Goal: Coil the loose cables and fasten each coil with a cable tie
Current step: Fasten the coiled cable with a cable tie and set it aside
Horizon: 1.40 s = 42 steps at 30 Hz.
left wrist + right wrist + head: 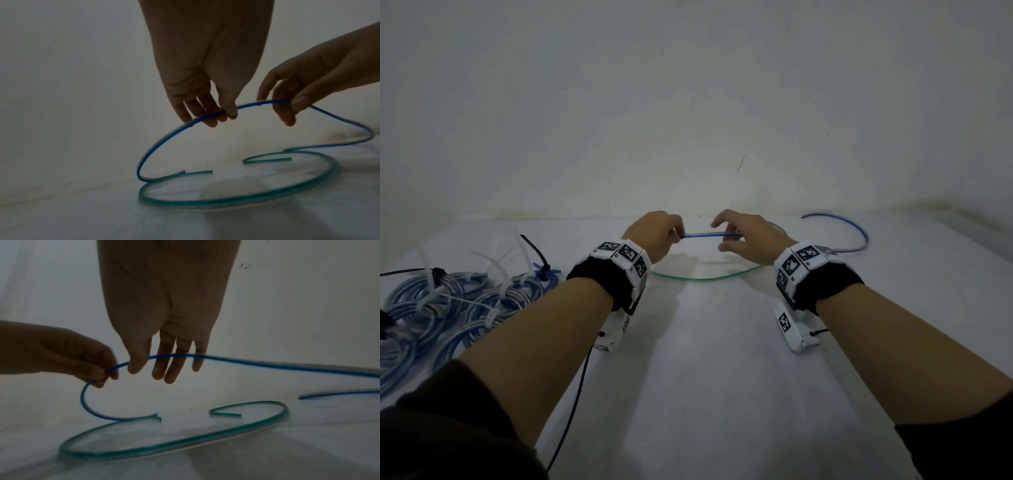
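The left hand (654, 234) pinches a blue cable (709, 234) between thumb and curled fingers, while the right hand (748, 240) holds the same raised stretch more loosely, thumb under it and fingers slack, above a white table (722, 359). The cable's free length trails off to the right and one end drops to the table beside a loose green cable (705, 277) lying in an open ring; tied blue coils (448, 308) sit at far left. A tidy first loop likely depends on the left hand anchoring while the right feeds slack in even turns, clear of the green cable.
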### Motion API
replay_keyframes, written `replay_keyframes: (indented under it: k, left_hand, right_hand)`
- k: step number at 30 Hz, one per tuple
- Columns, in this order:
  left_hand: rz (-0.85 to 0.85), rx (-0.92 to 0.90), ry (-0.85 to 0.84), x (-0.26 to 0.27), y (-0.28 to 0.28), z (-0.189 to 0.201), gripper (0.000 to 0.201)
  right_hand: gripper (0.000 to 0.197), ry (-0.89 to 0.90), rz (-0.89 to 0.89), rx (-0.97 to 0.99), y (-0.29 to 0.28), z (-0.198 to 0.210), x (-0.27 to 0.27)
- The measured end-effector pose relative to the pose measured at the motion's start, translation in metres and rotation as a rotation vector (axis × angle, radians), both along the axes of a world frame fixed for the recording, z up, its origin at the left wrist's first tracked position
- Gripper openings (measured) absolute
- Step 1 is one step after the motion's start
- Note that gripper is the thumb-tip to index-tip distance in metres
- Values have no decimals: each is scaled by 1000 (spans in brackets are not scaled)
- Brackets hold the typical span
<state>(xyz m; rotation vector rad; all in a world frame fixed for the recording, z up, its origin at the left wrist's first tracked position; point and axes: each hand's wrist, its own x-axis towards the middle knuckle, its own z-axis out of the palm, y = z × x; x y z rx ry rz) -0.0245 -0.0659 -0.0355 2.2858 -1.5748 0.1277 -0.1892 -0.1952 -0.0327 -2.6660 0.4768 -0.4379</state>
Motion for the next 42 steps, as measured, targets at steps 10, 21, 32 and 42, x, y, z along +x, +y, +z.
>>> replay_keyframes:
  k: [10,21,32,42]
  left_hand:
    - [118,-30,152,5,24,17,22]
    - [-27,-323,416,-23,42,36,19]
    - [-92,-196,718,-26,60,39,13]
    - [-115,-424,958,-30,74,49,19]
  right_hand:
    - [14,-649,-138,184,12,28,1]
    - [40,-408,-242,-273,22,34,-4]
    - [31,-740,-488,159,29,50,-5]
    - [5,-752,-521,346,36,50,-12]
